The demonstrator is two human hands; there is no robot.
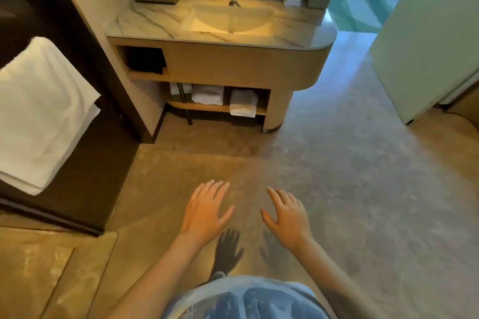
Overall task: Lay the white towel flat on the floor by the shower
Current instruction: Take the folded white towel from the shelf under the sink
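Observation:
A folded white towel (39,114) hangs at the left of the view against a dark panel, above the floor. My left hand (206,211) and my right hand (287,215) are held out side by side over the beige floor (350,189), palms down, fingers spread, holding nothing. Both hands are well to the right of and below the towel, apart from it. Their shadows fall on the floor just beneath them.
A vanity (233,59) with a marble top, sink (230,19) and faucet stands ahead. Folded towels (207,94) sit on its lower shelf. A pale door (427,41) stands open at the right. A dark threshold (51,217) runs along the left.

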